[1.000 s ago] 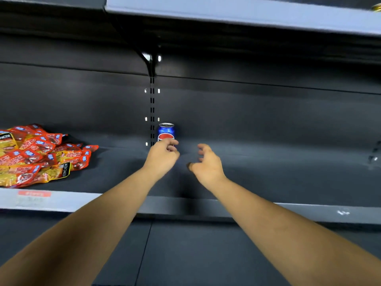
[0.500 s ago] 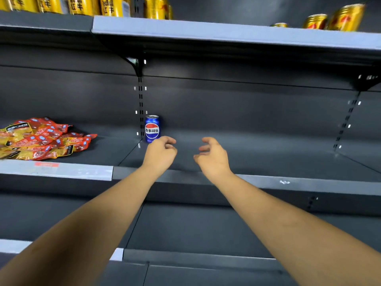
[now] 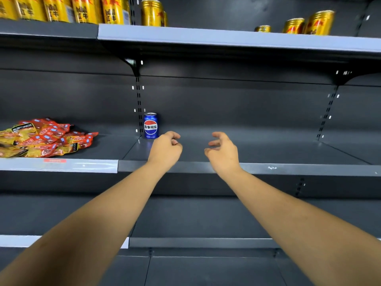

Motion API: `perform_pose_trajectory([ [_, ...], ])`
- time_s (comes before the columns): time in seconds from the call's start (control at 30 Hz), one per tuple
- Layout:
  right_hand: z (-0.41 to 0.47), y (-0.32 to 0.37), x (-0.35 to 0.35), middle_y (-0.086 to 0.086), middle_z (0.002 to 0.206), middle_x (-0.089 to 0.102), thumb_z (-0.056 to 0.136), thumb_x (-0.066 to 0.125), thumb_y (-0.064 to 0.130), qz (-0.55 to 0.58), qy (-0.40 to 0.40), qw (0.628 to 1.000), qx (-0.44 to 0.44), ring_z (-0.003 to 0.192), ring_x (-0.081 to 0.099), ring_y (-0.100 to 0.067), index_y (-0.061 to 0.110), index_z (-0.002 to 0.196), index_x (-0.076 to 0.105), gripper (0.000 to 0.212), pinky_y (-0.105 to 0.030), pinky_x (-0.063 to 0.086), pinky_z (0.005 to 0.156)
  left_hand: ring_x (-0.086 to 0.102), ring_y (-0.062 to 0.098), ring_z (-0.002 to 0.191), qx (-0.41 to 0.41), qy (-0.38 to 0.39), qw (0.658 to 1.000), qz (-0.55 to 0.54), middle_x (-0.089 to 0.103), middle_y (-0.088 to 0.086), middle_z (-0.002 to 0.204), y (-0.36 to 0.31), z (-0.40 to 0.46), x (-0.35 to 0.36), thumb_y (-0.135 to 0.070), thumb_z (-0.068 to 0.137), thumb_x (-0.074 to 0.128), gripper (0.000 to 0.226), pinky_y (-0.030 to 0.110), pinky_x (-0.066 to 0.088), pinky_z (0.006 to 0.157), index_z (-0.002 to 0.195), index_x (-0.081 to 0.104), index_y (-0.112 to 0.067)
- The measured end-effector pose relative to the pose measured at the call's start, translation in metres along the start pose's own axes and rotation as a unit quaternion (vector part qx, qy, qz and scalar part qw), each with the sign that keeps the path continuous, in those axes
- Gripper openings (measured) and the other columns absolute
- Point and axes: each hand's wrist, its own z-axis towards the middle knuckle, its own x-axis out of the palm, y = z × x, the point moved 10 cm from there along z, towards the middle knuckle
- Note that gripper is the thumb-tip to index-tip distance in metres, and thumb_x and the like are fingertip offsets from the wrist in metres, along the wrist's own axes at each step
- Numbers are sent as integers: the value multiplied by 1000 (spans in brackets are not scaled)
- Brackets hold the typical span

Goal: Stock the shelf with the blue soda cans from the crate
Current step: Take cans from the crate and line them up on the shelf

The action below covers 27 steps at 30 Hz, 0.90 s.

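Blue can (image 3: 151, 125) upright mid-shelf (image 3: 268, 168); left hand (image 3: 165, 150), right hand (image 3: 222, 152) loosely curled, empty; gold cans (image 3: 61, 9) cropped, upper left.

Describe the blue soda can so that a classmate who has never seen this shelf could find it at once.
Look at the dark middle shelf, below the row of gold cans. At its back, beside the slotted upright, stands the blue soda can, just beyond the left hand. It is the only blue can, with a red, white and blue roundel.
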Motion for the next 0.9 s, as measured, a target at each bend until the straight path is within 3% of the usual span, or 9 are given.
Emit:
perform_pose_trajectory([
  [0.07, -4, 3, 1, 2, 108, 53, 89, 54, 3, 3, -16, 1000, 7, 87, 51, -10, 15, 136, 43, 49, -17, 40, 68, 46, 9, 62, 9, 15, 1000, 14, 49, -9, 67, 3, -1, -5, -2, 88, 43, 32, 20, 37, 59, 115, 60, -7],
  [0.23, -15, 10, 13, -2, 110, 56, 89, 53, 2, -5, -41, 999, 27, 89, 51, -12, 12, 135, 45, 48, -21, 40, 74, 48, 16, 75, 21, 41, 998, 46, 49, -8, 63, 20, -7, -25, -2, 88, 45, 32, 26, 41, 86, 117, 59, -5],
  [0.5, -32, 17, 12, -5, 125, 54, 91, 50, 3, -94, -46, 993, 50, 94, 48, -12, 13, 138, 44, 49, -21, 40, 77, 53, 20, 85, 44, 113, 986, 118, 57, 3, 87, 42, -14, -43, -7, 92, 46, 35, 28, 42, 79, 126, 53, -5],
  [0.67, -46, 14, 7, -5, 126, 54, 90, 47, -1, -119, -58, 989, 69, 92, 48, -14, 14, 139, 43, 52, -23, 41, 74, 59, 27, 97, 31, 122, 988, 94, 63, 10, 99, 44, -26, -41, -8, 92, 48, 26, 27, 42, 80, 114, 60, -5],
  [0.9, -70, -2, 0, -5, 107, 59, 89, 48, 0, -60, -73, 991, 99, 88, 52, -15, 11, 132, 48, 44, -21, 38, 73, 58, 26, 96, 53, 122, 987, 87, 63, 11, 104, 28, -45, -33, -8, 92, 48, 26, 26, 41, 78, 115, 60, -5],
])
